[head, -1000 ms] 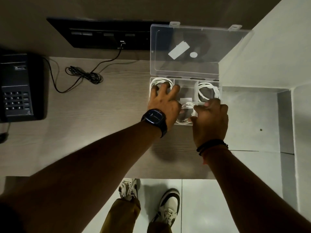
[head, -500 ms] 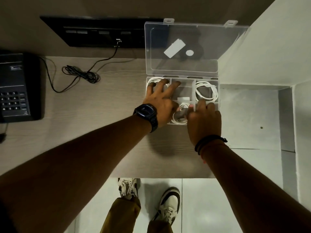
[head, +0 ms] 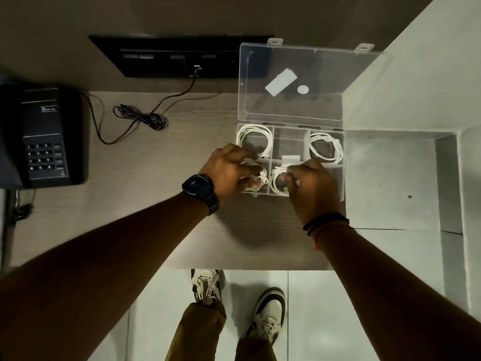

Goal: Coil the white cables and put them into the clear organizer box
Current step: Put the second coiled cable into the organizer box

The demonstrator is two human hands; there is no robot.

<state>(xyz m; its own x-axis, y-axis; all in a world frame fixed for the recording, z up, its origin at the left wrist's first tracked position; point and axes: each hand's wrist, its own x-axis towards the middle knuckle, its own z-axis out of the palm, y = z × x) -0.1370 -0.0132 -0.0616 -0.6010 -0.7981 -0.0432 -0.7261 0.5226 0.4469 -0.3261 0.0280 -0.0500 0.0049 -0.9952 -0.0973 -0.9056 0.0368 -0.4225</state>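
One tabletop (head: 156, 230) carries one black phone (head: 44, 136) at the left and one clear box (head: 343, 175) at the right, its lid (head: 291, 108) standing open at the back. Four white coils lie in the box, each in its own compartment. The back-left coil (head: 253, 128) and the back-right coil (head: 324, 136) lie untouched. The left hand (head: 229, 168) rests over the front-left coil (head: 263, 175), its fingers curled round it. The right hand (head: 315, 186) has its fingers bent tight on the middle coil (head: 274, 183) in the front row. One black cord (head: 140, 118) lies bunched between phone and box. One watch (head: 199, 186) sits on the left wrist. Two shoes (head: 205, 285) stand on the floor below.
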